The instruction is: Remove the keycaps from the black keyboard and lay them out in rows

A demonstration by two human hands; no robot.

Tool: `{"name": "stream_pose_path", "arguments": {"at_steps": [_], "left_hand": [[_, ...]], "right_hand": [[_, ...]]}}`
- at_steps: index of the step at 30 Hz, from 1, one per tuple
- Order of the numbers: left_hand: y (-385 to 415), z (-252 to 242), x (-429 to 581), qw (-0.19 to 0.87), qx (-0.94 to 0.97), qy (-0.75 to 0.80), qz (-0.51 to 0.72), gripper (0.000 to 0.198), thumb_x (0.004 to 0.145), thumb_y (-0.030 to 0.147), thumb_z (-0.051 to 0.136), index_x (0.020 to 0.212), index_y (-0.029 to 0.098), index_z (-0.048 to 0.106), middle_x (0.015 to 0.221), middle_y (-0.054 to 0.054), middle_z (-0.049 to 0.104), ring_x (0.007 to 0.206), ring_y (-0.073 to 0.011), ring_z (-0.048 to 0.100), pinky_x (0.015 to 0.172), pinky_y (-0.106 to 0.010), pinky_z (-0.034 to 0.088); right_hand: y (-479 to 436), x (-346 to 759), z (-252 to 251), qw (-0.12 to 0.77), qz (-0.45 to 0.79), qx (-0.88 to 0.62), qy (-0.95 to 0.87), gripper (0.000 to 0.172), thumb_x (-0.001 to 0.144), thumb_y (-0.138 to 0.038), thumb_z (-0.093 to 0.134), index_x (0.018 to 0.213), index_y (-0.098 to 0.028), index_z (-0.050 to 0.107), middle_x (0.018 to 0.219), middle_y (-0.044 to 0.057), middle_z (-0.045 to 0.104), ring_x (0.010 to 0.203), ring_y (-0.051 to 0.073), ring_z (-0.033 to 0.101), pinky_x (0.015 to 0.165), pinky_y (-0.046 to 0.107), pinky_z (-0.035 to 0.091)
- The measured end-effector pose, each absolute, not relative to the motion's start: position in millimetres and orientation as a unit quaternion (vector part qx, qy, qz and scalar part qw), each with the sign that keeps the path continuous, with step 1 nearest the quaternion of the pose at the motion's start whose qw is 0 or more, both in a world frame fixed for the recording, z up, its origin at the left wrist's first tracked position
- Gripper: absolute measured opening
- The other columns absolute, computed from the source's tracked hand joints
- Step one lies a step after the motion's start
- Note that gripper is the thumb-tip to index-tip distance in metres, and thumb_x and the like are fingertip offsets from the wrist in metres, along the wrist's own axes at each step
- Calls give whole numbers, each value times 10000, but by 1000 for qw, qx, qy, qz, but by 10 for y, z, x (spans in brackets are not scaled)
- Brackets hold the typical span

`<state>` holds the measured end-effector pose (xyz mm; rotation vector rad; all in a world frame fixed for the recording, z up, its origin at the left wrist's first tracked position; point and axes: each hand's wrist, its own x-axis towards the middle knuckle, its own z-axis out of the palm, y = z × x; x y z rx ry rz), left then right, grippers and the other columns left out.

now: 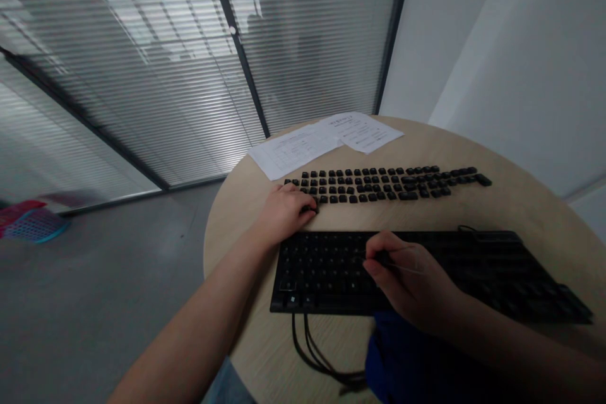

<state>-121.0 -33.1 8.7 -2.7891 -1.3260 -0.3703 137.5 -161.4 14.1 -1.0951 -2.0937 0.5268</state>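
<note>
A black keyboard (326, 271) lies across the near part of the round table; some bare switch spots seem to show among its keys, though the dark makes this hard to tell. Beyond it, loose black keycaps (379, 188) are laid out in several rows. My left hand (286, 211) rests at the left end of these rows, thumb and fingers closed around a keycap (310, 207). Over the middle of the keyboard is my right hand (409, 278), its fingers pinched on a thin wire keycap puller (404, 268), mostly hidden by the fingers.
Printed papers (326, 139) lie at the table's (502, 202) far edge. A black cable (312, 353) curls below the keyboard beside a dark blue cloth-like thing (392, 353). Glass panels with blinds (307, 44) stand behind. A blue and red basket (35, 222) is on the floor at left.
</note>
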Motion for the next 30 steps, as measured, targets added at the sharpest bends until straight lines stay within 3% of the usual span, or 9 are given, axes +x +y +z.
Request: {"name": "stream_pose_path", "arguments": {"at_steps": [9,13,19,30], "left_hand": [[-448,132,-1255,27,-888,-409,-209,92,901,231,699,973,229,755,923,-40,768,940,-244,638,856,-401,442],[-619,230,-1140,-58,-899,-358,-245,84,927,206,657,916,196,740,890,-39,751,891,-207,651,840,-352,472],[-807,298,-961,-244,-923,-243,-173,103,924,220,662,904,189,759,730,19,662,679,-119,620,667,-245,449],[-799,187,-884,-237,-935,-243,-107,94,876,216,716,920,234,798,747,15,688,678,-127,613,613,-249,394]], "right_hand": [[-1594,1449,150,384,266,-427,-774,122,995,-287,512,889,-231,534,549,-57,526,440,123,493,478,241,348],[-1572,1476,30,380,371,-401,-746,223,1051,-400,481,920,-226,527,595,-48,522,481,121,484,475,231,369],[-1582,1469,-40,329,452,-373,-741,291,1059,-474,481,930,-219,533,635,-42,503,515,115,447,478,229,346],[-1590,1437,73,240,428,-378,-785,186,1029,-369,490,933,-217,537,612,-51,484,502,116,432,477,232,316]]}}
